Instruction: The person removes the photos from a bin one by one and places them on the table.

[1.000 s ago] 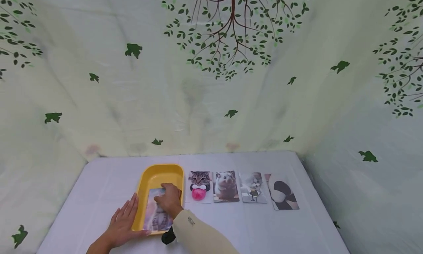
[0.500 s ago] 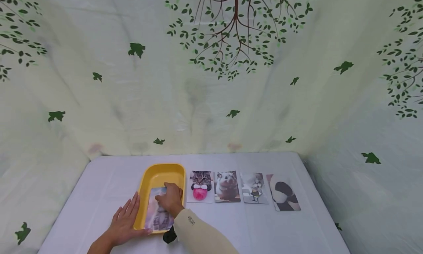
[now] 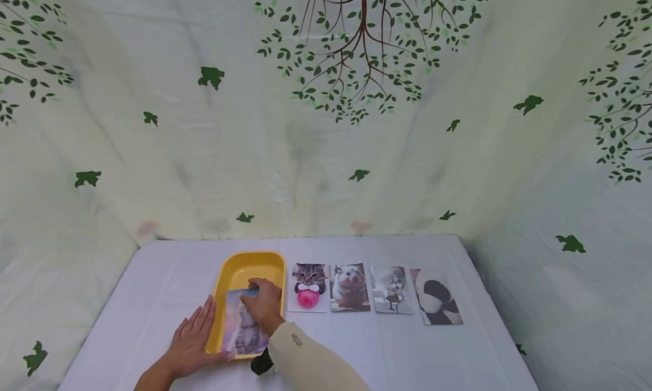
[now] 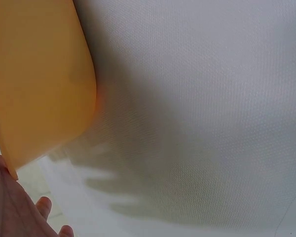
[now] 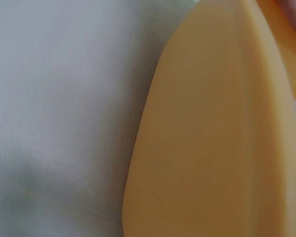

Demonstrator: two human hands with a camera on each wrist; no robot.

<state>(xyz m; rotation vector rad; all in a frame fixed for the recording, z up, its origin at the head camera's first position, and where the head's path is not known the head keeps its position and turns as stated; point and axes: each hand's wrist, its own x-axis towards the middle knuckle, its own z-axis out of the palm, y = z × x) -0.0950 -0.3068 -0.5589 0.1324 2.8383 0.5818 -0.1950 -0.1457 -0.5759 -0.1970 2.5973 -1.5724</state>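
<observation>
In the head view, a yellow tray sits on the table, left of centre. Inside it, in the near part, lies a photo card with a grey kitten on a pink and blue background. My right hand reaches into the tray and holds this card near its top right, covering part of the picture. My left hand rests against the tray's near left corner, fingers straight along the left side and thumb at the near rim. The left wrist view has the tray's outer wall beside the fingers.
Right of the tray, a row of photo cards lies on the white tablecloth: a cat with a pink ball, a hamster, a grey furry animal and a black-and-white animal. A leaf-patterned curtain stands behind.
The kitten card's top edge has shifted slightly left in the tray, with my right fingers moving slightly left too. My left hand and the row of cards stay put.
</observation>
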